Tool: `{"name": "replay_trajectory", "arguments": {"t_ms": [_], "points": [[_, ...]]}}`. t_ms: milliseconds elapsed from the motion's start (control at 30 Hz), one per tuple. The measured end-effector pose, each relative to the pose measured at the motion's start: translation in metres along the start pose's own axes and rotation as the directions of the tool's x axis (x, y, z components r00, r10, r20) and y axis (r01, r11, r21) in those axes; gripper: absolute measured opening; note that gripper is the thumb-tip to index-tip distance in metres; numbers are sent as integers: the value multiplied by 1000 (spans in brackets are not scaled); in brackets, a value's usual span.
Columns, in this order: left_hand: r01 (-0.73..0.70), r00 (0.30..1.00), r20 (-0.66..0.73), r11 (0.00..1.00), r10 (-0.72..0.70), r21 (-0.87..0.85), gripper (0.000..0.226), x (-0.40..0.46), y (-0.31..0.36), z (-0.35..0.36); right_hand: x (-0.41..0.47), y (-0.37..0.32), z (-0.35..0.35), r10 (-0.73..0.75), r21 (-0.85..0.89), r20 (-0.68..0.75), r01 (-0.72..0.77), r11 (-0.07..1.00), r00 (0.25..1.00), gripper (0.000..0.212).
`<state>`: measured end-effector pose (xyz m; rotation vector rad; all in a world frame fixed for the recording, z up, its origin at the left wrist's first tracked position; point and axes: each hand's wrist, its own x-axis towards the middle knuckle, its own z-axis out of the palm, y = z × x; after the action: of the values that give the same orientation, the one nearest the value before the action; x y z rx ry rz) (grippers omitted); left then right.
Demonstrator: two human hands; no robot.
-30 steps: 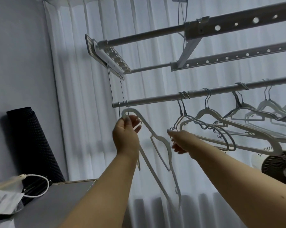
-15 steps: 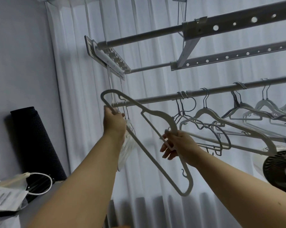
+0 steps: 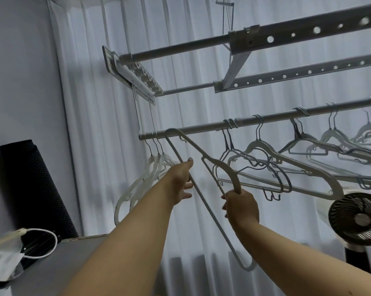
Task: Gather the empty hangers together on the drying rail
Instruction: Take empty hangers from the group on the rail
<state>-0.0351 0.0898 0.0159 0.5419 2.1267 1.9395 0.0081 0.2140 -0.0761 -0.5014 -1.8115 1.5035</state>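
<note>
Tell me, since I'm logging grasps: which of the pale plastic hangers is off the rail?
The large white plastic hanger tilted steeply between both hands; the right hand grips its shoulder. The others hang from the grey metal rail.

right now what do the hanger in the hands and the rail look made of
Hanger: likely matte white plastic, a flat moulded body in one pale colour, no shine. Rail: probably metal, a smooth grey round tube with a faint sheen; a painted finish cannot be ruled out.

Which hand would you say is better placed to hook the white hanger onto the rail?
Probably the right hand: it grips the hanger, whose end is already up at the rail. The left hand only touches its bar.
</note>
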Motion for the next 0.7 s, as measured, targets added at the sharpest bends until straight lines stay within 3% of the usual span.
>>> {"name": "replay_trajectory", "arguments": {"t_ms": [133,300,400,500,567,633,700], "points": [[21,1000,-7,1000,-21,11,63,4,-5,0,-1,-3,5,96,-173,26,-90,981,995,31],[10,1000,1,1000,-10,-3,61,3,-6,-2,16,-34,19,122,-8,186,-123,992,975,35],[18,1000,15,1000,-18,-21,55,-3,-11,-2,25,-74,24,135,11,264,-143,990,955,15],[19,999,50,998,-16,-61,49,-9,-18,-4,32,-102,28,211,-16,306,-216,976,928,17],[7,998,69,998,-3,-68,46,-12,-22,-5,38,-110,36,192,56,366,-227,972,911,9],[-14,996,88,998,19,-54,44,-15,-23,-6,44,-111,45,136,166,384,-214,963,913,29],[-32,994,104,999,35,-35,40,-18,-24,-7,50,-111,53,162,180,406,-253,951,899,27]]}}
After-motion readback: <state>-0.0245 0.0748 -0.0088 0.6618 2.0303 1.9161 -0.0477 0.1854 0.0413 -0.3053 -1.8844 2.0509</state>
